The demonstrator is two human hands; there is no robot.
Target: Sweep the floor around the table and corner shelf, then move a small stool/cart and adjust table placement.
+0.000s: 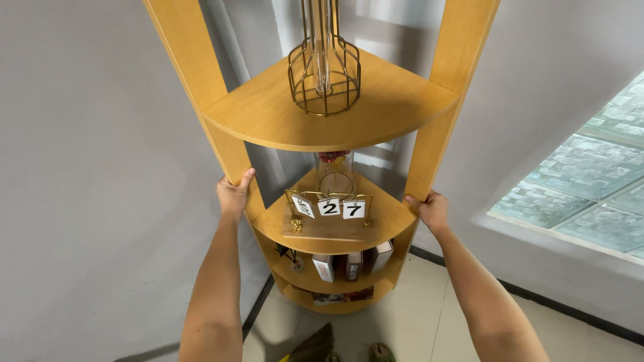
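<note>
**Inspector:** While the left hand is in view, state its grip.

**Assistant:** Fingers wrapped together around the left upright of the tall yellow-orange wooden corner shelf unit, thumb raised along the front face of the post. The hand is clamped on the post just below the upper quarter-round shelf.

**Inspector:** And the right hand?

**Assistant:** Fingers curled together on the right upright, at about the height of the second shelf. Thumb position cannot be made out. Both forearms reach up from the lower edge of the view.

**Inspector:** Position of the unit?

**Assistant:** Standing in the corner between two grey walls, close against them; whether it touches them cannot be told.

**Inspector:** Contents, working outward?

**Assistant:** Between the hands, on the second shelf, a gold wire desk calendar with white number cards, and behind it a clear glass cylinder with something red inside. On the upper shelf, a gold wire-cage bottle-shaped holder with a glass tube in it. On the third shelf, several books standing upright.

**Inspector:** Surroundings?

**Assistant:** A glass-block window to the right, pale tiled floor below.
</note>
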